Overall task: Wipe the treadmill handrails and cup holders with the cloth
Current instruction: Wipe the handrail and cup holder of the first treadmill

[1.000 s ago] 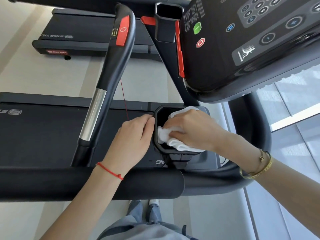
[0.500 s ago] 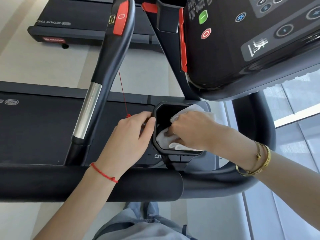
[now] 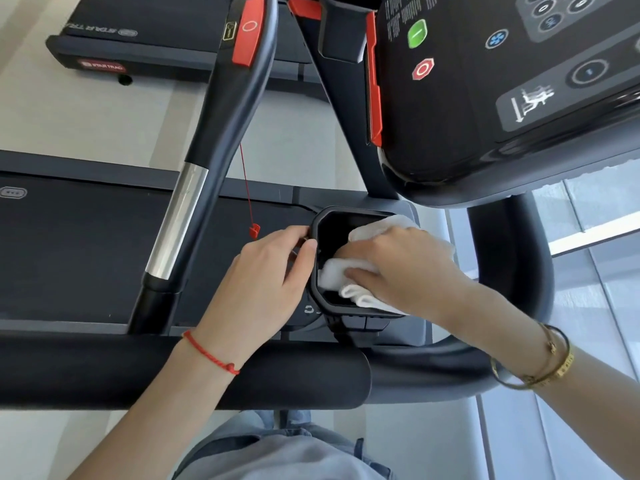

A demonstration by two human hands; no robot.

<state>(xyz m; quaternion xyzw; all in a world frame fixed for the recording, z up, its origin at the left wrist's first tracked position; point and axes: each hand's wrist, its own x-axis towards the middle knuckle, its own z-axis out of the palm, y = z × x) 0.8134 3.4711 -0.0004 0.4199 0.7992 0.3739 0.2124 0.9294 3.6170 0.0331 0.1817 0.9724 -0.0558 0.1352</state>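
Note:
A black cup holder sits at the centre of the head view, below the console. My right hand presses a white cloth into it, fingers closed on the folded fabric, which spills over the right and near rim. My left hand grips the holder's left rim from outside, thumb on the edge. A black padded handrail crosses the frame just below both wrists. A second handrail with a chrome section and a red button slants up on the left.
The dark console with green and red buttons overhangs at the upper right. A red safety cord with its clip dangles beside my left hand. The treadmill belt lies to the left, another treadmill beyond. A curved grey rail bends at right.
My right hand has shifted the cloth inside the cup holder, first deeper, then back toward the near rim. My left hand stays on the left rim. The camera has tilted slightly.

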